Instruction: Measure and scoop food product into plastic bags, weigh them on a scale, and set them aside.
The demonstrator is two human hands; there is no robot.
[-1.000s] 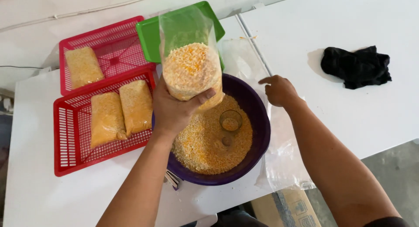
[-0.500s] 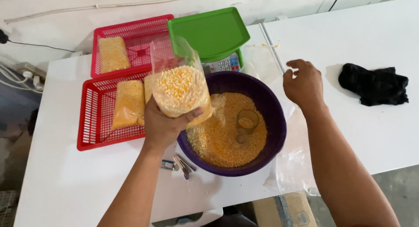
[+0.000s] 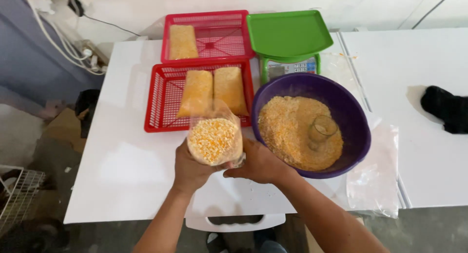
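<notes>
A clear plastic bag of yellow corn kernels [image 3: 214, 140] is held upright over the white table [image 3: 126, 170], in front of the red baskets. My left hand [image 3: 191, 171] cups it from below and the left. My right hand [image 3: 261, 163] grips its lower right side. Just to the right stands a purple bowl [image 3: 351, 112] filled with crushed corn [image 3: 292, 129], with a small clear glass [image 3: 321, 129] lying in the grain.
Two red baskets hold filled corn bags: the near one [image 3: 161, 97] has two, the far one [image 3: 219, 36] has one. A green scale with a tray [image 3: 287, 34] stands behind the bowl. Empty clear bags [image 3: 375, 180] lie right of the bowl, a black cloth [image 3: 446, 109] further right.
The bag has come down and left, from above the bowl to in front of the near basket. My right hand has moved from the bowl's far rim onto the bag.
</notes>
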